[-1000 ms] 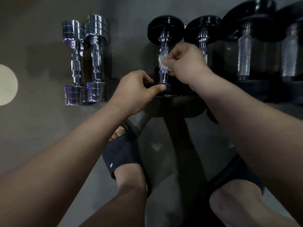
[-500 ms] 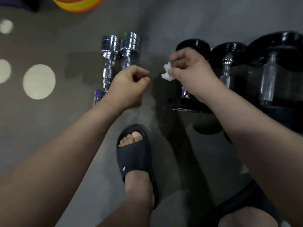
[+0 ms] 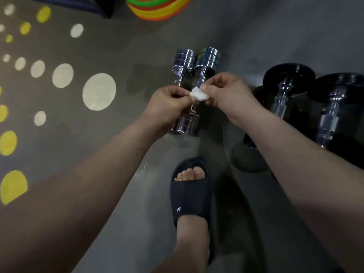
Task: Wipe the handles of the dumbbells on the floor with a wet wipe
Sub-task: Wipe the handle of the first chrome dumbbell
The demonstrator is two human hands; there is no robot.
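Both the left hand (image 3: 167, 104) and right hand (image 3: 226, 95) pinch the soft, light, crumpled wet wipe (image 3: 199, 96) at frame centre in a tight fingertip grip, above heavy chrome dumbbells (image 3: 208, 60) on the floor (image 3: 256, 36), whose slick handles (image 3: 201, 79) likely want it wrapped around.

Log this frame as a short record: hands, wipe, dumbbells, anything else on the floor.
left hand: pinches left edge of the wet wipe
right hand: pinches its right side
wet wipe: bunched, white, held over the chrome dumbbells; handle contact unclear
chrome dumbbells: two, side by side on the floor
black dumbbells: two, to the right, untouched
other: dark slide on a foot, below the hands
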